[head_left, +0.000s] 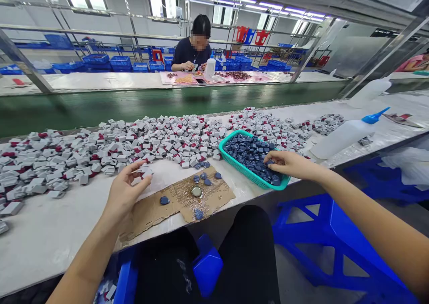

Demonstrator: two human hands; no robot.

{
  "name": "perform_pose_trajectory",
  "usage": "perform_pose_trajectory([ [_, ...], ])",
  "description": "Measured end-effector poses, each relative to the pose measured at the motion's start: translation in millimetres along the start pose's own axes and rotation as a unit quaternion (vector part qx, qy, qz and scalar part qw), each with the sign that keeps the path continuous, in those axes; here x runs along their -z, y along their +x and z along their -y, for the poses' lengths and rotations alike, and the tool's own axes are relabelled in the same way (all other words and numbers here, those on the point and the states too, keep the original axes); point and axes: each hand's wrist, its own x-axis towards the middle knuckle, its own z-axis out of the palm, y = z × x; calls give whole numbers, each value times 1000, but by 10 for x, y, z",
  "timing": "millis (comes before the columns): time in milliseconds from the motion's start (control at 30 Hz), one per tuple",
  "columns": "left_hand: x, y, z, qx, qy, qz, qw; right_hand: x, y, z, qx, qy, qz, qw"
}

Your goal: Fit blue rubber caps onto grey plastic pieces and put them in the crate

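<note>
My left hand (127, 187) is raised over the left part of the bench, with a small light-grey block (146, 173) between thumb and fingers. My right hand (279, 163) reaches into a turquoise basket (250, 175) full of small dark-blue pieces (246, 154). Its fingertips are pinched on one of those pieces. Between my hands lies a piece of brown cardboard (150, 214), wet and shiny in places. On it are a round metal cap (196, 191) and several loose blue pieces, one of them a blue piece (199, 214) near the front edge.
A long heap of grey and dark-red blocks (161, 138) spreads behind the cardboard. A white squeeze bottle (345, 136) with a blue tip lies at right. Beyond runs a green conveyor belt (167, 100), with a co-worker (187, 53) across it. A blue stool (351, 237) stands below right.
</note>
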Motion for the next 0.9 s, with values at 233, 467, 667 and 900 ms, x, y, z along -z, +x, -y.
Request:
perform_pose_trajectory([
  [233,88,-538,-393,157,-269,21,950,8,28,110,-14,67,-18,998],
  [467,33,-942,-227,198,-258,20,945,-19,47,389,-12,115,-27,993],
  [667,-62,-1083,-156,219,-276,17,936,-148,-43,846,89,93,43,991],
  [900,-177,-1127,-146,209,-262,93,938,-577,104,1456,249,-48,54,966],
])
